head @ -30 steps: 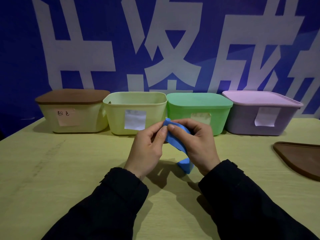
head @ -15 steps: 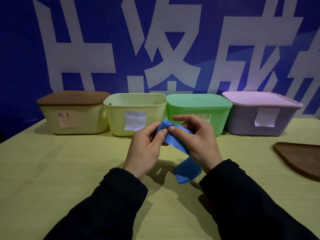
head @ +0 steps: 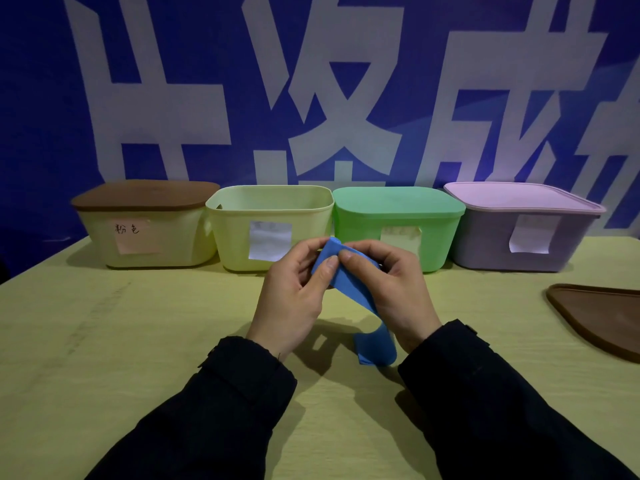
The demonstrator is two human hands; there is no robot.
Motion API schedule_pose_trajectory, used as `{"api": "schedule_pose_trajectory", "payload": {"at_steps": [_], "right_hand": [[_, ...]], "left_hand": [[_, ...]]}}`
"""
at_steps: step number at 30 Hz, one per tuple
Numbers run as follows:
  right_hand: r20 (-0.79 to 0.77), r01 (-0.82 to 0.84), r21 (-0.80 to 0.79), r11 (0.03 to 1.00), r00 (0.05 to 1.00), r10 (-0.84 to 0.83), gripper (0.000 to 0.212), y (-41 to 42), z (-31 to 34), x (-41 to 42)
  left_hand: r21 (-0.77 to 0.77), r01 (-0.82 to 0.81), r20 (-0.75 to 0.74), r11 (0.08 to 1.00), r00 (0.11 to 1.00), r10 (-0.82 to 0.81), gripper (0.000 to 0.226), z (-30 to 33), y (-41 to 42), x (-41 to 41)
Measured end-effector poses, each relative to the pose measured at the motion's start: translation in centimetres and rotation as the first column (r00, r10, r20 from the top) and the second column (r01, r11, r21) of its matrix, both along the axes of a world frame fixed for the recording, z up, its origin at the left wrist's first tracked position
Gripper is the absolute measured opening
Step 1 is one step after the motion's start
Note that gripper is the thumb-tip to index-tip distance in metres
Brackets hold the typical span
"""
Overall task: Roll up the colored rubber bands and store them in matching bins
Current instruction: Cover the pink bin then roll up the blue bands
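Note:
A blue rubber band (head: pixel 353 289) is held above the table's middle, its top end folded over and its tail hanging down to the tabletop. My left hand (head: pixel 294 299) pinches the folded top end between thumb and fingers. My right hand (head: pixel 391 289) grips the same end from the right, with the band running under its palm. Four bins line the back: a cream bin (head: pixel 149 237) with a brown lid, an open yellow-green bin (head: pixel 270 226), a green lidded bin (head: pixel 398 220) and a purple lidded bin (head: pixel 519 230). Each bin carries a paper label.
A loose brown lid (head: pixel 599 317) lies on the yellow table (head: pixel 104 341) at the right edge. A blue wall with large white characters stands right behind the bins.
The band's tail has dropped lower and hangs longer toward the table. Both hands stay at the top end, working the fold, and have shifted slightly right.

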State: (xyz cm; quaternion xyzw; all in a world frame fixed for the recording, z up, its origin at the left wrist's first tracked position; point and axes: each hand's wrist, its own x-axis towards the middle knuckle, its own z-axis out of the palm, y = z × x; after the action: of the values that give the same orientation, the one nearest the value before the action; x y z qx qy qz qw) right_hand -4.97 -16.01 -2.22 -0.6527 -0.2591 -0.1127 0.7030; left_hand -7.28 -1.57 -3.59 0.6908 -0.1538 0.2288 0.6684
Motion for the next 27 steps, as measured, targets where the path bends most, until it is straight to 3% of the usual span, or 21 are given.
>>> {"api": "schedule_pose_trajectory", "payload": {"at_steps": [5, 11, 18, 27], "right_hand": [[0.021, -0.018, -0.085, 0.996, 1.000, 0.020, 0.019, -0.3, 0.4, -0.4], [0.166, 0.102, -0.219, 0.970, 0.984, -0.066, 0.017, -0.4, 0.1, 0.3], [0.137, 0.115, -0.067, 0.991, 0.985, -0.105, 0.013, -0.5, 0.2, 0.8], [0.062, 0.042, -0.027, 0.999, 0.997, -0.040, 0.006, -0.5, 0.2, 0.3]], "left_hand": [[0.044, -0.026, 0.009, 0.999, 1.000, 0.025, 0.026, 0.0, 0.4, 0.0], [0.046, -0.092, 0.050, 0.995, 0.995, 0.089, 0.024, 0.0, 0.5, 0.2], [-0.065, -0.048, 0.034, 0.997, 0.998, 0.050, 0.026, 0.5, 0.0, -0.2], [0.072, 0.093, -0.018, 0.993, 0.996, -0.092, 0.030, 0.1, 0.1, -0.3]]}}
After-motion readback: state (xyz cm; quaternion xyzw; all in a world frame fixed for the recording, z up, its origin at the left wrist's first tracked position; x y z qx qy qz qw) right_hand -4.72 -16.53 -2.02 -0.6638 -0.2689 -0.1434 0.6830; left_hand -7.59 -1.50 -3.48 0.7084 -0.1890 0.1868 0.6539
